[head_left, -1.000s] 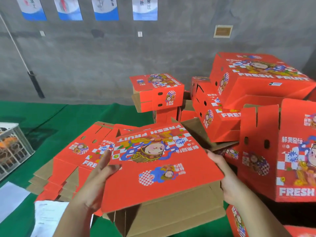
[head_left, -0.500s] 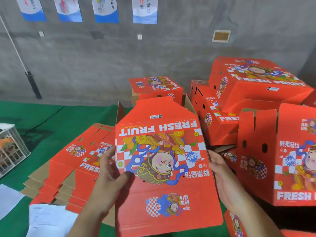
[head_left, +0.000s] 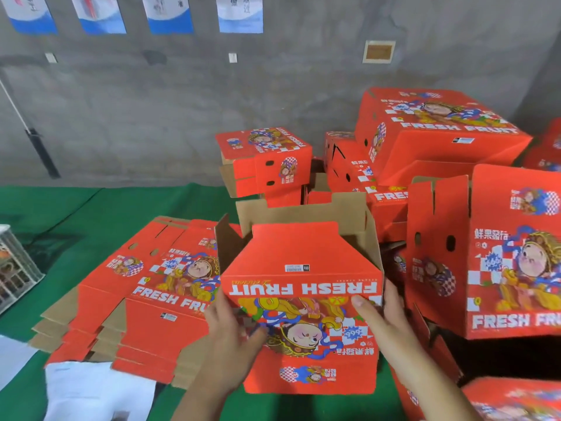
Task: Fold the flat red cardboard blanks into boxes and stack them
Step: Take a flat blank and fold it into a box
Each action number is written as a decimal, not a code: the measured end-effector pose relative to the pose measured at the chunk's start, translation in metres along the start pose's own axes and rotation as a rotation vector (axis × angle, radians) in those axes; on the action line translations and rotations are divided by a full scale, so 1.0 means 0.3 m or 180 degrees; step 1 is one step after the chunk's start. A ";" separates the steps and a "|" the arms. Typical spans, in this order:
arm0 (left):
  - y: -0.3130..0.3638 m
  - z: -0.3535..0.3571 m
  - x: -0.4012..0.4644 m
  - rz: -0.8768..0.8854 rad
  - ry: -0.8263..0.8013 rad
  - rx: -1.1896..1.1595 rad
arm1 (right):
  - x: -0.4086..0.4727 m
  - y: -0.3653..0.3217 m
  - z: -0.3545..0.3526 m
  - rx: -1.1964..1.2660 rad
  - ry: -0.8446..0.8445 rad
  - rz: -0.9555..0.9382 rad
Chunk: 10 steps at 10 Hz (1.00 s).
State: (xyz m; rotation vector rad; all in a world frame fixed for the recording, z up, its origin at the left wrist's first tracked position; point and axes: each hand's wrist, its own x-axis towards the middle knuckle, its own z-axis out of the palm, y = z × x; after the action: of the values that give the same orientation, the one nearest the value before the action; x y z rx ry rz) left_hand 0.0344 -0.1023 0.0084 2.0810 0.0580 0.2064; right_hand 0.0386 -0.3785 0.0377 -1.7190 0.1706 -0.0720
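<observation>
At the far left edge a grey wire crate (head_left: 13, 268) sits partly out of view on the green worktop (head_left: 76, 214), with white paper sheets (head_left: 97, 390) lying in front of it near the bottom edge. Bare green surface stretches behind these up to the grey concrete wall (head_left: 182, 117), the widest open room in view.

Just right of that, a stack of flat red blanks (head_left: 145, 299) lies printed side up, its brown cardboard edges fanned out at the lower left.

In the centre, the half-folded box (head_left: 300, 299) is held above the worktop, touching the stack's right side. Its red "FRESH FRUIT" panel faces the camera upside down, a red flap is folded over the top, and brown inner walls stand open behind it. The left hand (head_left: 233, 338) grips the panel's left edge, thumb across the printed face; the right hand (head_left: 385, 320) holds the right edge, thumb on the front and fingers behind.

Behind it and to the right, finished red boxes (head_left: 440, 132) are piled unevenly against the wall, crowding close to the right hand. The nearest one (head_left: 501, 253) stands tall just beside the right wrist, leaving little room on that side.
</observation>
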 end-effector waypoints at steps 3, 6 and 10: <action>0.013 0.007 -0.018 -0.1689 0.0555 -0.1594 | -0.014 0.086 -0.006 0.0241 0.0640 0.0726; 0.060 -0.014 0.057 -0.1755 -0.0389 -0.2841 | -0.028 0.071 0.051 0.0092 0.0524 0.0707; 0.066 -0.162 0.022 -0.0624 -0.1040 -0.1662 | 0.032 0.014 0.050 0.0737 0.0824 0.0571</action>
State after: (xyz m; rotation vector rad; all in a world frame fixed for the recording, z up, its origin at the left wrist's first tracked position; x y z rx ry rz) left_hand 0.0315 -0.0694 0.0499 1.5526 0.0075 -0.2204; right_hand 0.0500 -0.3660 0.0308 -1.4531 0.4887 -0.1751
